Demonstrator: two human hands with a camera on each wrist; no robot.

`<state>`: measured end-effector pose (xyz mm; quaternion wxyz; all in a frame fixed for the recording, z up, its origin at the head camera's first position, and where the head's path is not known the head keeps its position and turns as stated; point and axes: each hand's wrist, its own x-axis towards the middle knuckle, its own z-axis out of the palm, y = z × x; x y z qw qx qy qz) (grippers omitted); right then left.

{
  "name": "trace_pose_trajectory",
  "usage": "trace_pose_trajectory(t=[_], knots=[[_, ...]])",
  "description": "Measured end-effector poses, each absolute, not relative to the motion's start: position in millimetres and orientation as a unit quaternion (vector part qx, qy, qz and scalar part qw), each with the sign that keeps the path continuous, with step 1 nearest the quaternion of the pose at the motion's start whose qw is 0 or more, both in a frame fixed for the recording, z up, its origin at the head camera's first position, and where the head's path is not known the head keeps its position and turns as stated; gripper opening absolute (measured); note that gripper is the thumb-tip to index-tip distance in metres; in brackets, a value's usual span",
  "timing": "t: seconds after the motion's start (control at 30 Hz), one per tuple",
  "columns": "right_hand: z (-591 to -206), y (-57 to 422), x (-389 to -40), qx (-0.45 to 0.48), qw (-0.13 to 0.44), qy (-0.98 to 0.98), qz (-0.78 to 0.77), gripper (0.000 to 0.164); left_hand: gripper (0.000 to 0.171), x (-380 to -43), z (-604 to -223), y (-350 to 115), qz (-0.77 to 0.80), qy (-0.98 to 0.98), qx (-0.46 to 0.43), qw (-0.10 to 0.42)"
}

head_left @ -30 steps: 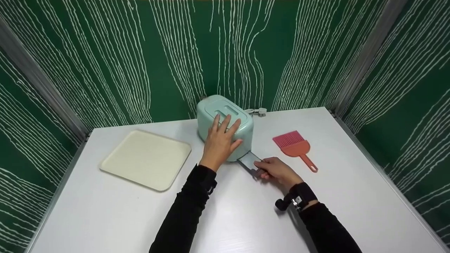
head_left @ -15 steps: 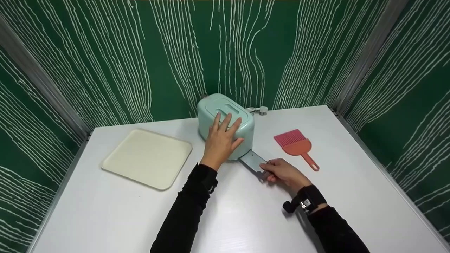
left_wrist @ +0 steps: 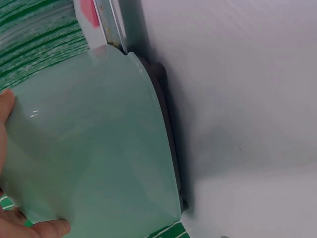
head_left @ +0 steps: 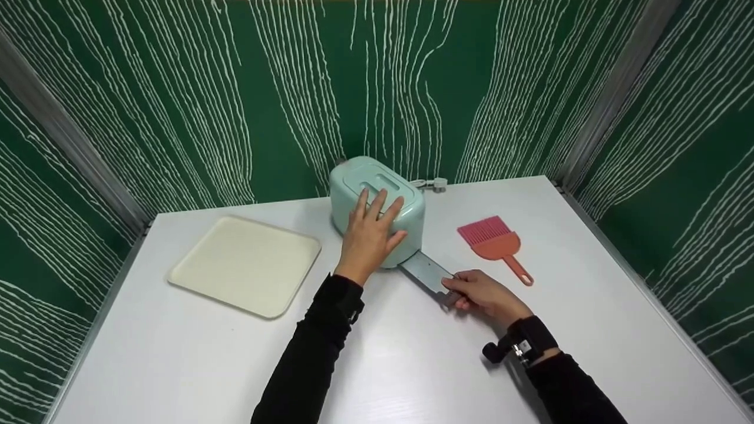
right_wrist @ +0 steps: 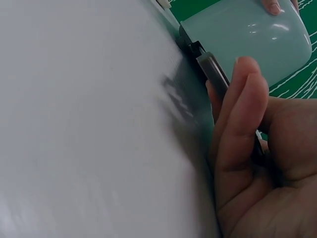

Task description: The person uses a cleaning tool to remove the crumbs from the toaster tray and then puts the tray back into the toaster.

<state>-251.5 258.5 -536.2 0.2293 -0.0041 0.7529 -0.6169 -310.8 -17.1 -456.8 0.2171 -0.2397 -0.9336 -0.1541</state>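
Observation:
A mint-green toaster (head_left: 412, 222) stands towards the back of the white table, its body also filling much of the left wrist view. My left hand (head_left: 366, 244) rests on its near end with fingers spread over the top lid. From the toaster's base a flat metal crumb tray (head_left: 426, 270) sticks out towards the front right. My right hand (head_left: 486, 295) pinches the tray's outer end between thumb and fingers. The right wrist view shows the tray's edge (right_wrist: 213, 69) low over the table, its inner end hidden inside the toaster.
A cream rectangular tray (head_left: 244, 265) lies on the left of the table. To the right are a small brush (head_left: 486, 231) with pink bristles and its orange dustpan-shaped handle piece (head_left: 500, 247). A white plug (head_left: 439, 184) lies behind the toaster, near the green wall (head_left: 294, 106).
My right hand has moved right and slightly towards me, drawing the crumb tray further out of the toaster. The left hand and the toaster have stayed in place.

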Motion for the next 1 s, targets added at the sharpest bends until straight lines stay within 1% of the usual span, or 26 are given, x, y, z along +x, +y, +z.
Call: trace_pose_trajectory(t=[0.73, 1.0], knots=[[-535.0, 280.2, -229.2, -0.027, 0.227, 0.763, -0.605, 0.025, 0.065, -309.7, -454.2, -17.7, -0.163, -0.928, -0.244, 0.231], [-535.5, 288.8, -219.7, -0.021, 0.223, 0.765, -0.604, 0.026, 0.065, -307.6, -454.7, -16.7, -0.161, -0.931, -0.242, 0.220]])
